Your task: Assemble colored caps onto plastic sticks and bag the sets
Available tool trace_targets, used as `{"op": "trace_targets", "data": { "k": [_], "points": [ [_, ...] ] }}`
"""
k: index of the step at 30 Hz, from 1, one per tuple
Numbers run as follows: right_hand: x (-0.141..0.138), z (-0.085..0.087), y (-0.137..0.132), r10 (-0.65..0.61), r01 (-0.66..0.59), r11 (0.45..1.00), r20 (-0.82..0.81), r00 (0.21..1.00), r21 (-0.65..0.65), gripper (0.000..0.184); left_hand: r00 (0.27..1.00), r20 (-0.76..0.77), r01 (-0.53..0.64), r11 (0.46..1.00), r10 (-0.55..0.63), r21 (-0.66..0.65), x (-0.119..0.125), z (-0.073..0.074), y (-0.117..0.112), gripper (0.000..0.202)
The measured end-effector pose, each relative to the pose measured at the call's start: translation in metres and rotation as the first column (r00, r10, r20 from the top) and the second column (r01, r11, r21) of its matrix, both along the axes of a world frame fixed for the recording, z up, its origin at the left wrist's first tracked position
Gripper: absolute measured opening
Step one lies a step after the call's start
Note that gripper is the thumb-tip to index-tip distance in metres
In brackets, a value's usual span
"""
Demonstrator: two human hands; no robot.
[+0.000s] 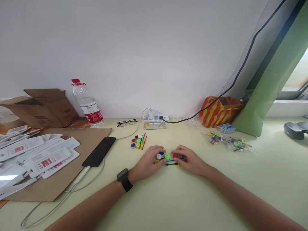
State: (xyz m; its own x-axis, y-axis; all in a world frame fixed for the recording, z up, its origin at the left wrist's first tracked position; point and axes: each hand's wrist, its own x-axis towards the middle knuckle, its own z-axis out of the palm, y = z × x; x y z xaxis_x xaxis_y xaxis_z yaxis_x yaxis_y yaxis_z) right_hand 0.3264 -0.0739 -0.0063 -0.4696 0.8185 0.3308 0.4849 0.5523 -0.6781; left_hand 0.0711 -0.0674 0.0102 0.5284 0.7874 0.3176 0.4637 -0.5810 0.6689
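On the table between my hands lies a small cluster of coloured plastic discs and thin sticks. My left hand [149, 162] curls round its left side, thumb and fingers bracketing a white disc [158, 156], with blue and yellow discs partly covered. A green disc [167, 156] shows in the gap between the hands. Thumb and index finger of my right hand [191, 159] close on a red disc [175, 155]; the palm hides what lies behind it. Blue, white and yellow sticks [171, 162] lie just below the discs.
Farther back sits another group of discs [136, 141] beside coloured sticks [143, 141]. Bagged pieces [240, 144] lie right. A phone [99, 151] with cable, cardboard [79, 136] and white tags [51, 160] occupy the left. Glasses [127, 122], a bottle [88, 104] and a power strip [156, 117] stand near the wall.
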Motion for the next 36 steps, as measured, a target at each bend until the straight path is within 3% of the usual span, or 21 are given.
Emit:
{"op": "trace_targets", "data": {
  "k": [3, 7, 11, 14, 18, 23, 28, 36],
  "points": [
    [0.002, -0.001, -0.007, 0.001, -0.002, 0.998, -0.024, 1.0, -0.063, 0.031, 0.999, -0.009, 0.038, 0.998, -0.038, -0.048, -0.001, -0.005, 0.003, 0.026],
    [0.0, 0.008, -0.011, 0.037, -0.045, 0.987, -0.054, 0.998, -0.154, 0.037, 0.994, -0.05, 0.096, 0.995, -0.096, 0.01, -0.001, -0.003, -0.001, 0.036],
    [0.011, 0.028, -0.011, 0.1, -0.109, 0.963, -0.048, 0.994, -0.247, 0.026, 0.962, -0.222, 0.186, 0.977, -0.159, 0.106, 0.0, 0.006, -0.01, 0.046],
    [0.027, 0.039, -0.008, 0.148, -0.128, 0.954, 0.053, 0.988, -0.269, 0.016, 0.938, -0.291, 0.24, 0.957, -0.186, 0.162, 0.001, 0.01, -0.014, 0.042],
    [0.044, 0.041, -0.002, 0.204, -0.146, 0.944, 0.174, 0.963, -0.294, 0.01, 0.953, -0.263, 0.212, 0.951, -0.15, 0.225, 0.003, 0.01, -0.016, 0.028],
    [0.047, 0.035, 0.001, 0.21, -0.146, 0.933, 0.167, 0.963, -0.33, 0.006, 0.951, -0.269, 0.221, 0.946, -0.155, 0.236, 0.004, 0.006, -0.014, 0.025],
    [0.052, 0.036, 0.004, 0.192, -0.124, 0.937, 0.189, 0.963, -0.326, 0.007, 0.973, -0.18, 0.188, 0.953, -0.147, 0.236, 0.006, 0.006, -0.012, 0.014],
    [0.068, 0.037, 0.009, 0.079, 0.008, 0.95, 0.265, 0.961, -0.314, 0.009, 0.996, 0.054, 0.066, 0.993, -0.072, 0.099, 0.008, 0.008, -0.021, 0.009]
  ]
}}
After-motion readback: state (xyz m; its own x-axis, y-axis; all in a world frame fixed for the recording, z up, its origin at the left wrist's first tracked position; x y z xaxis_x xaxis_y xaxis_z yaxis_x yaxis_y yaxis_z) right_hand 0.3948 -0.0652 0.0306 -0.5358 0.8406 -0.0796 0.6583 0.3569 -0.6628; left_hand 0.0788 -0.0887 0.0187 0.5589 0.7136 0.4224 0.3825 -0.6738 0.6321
